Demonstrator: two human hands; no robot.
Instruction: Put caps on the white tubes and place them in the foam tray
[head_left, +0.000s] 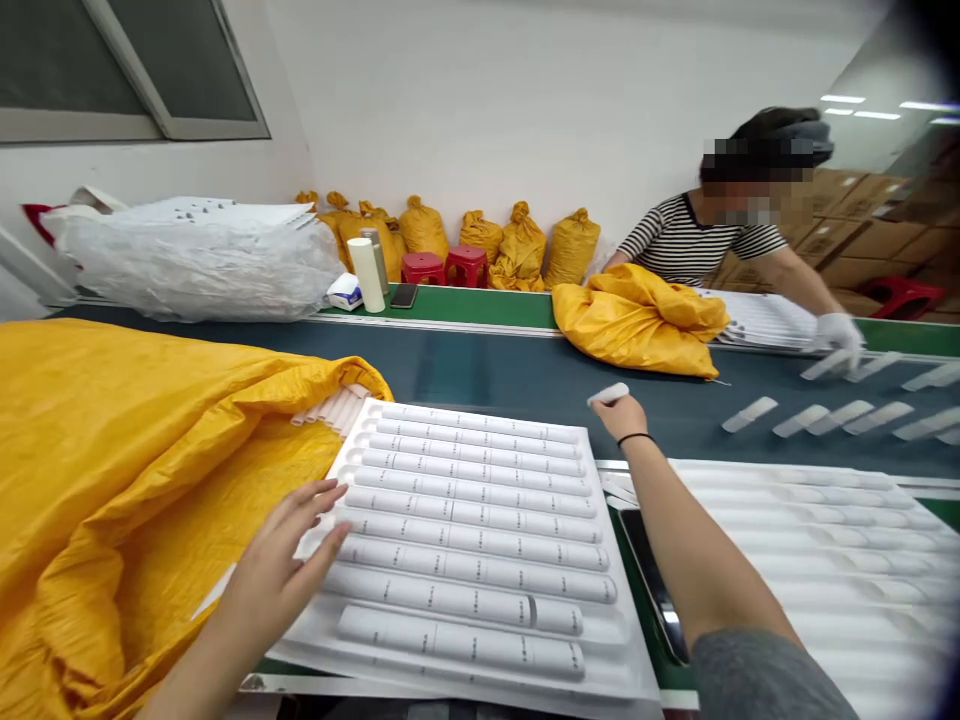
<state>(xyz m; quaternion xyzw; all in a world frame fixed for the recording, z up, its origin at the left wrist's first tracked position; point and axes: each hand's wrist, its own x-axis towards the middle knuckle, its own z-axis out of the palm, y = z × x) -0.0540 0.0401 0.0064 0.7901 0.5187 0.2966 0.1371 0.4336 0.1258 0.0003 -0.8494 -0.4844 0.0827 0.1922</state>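
Note:
A white moulded tray (637,660) lies in front of me, its slots filled with several long white tubes (480,540). My left hand (289,550) rests open, fingers spread, on the tray's left edge beside a big yellow sack (120,470). My right hand (619,412) reaches out over the dark conveyor belt (480,375) and is closed on one white tube (609,394). A black band circles that wrist.
A stack of empty white trays (840,540) lies at right, a black phone (652,585) between the stacks. Several white tubes (840,415) lie in a row on the belt. Across it a person in a striped shirt (690,240) with a gloved hand (838,332) handles trays beside another yellow sack (637,320). Yellow sacks and red stools (465,262) line the wall.

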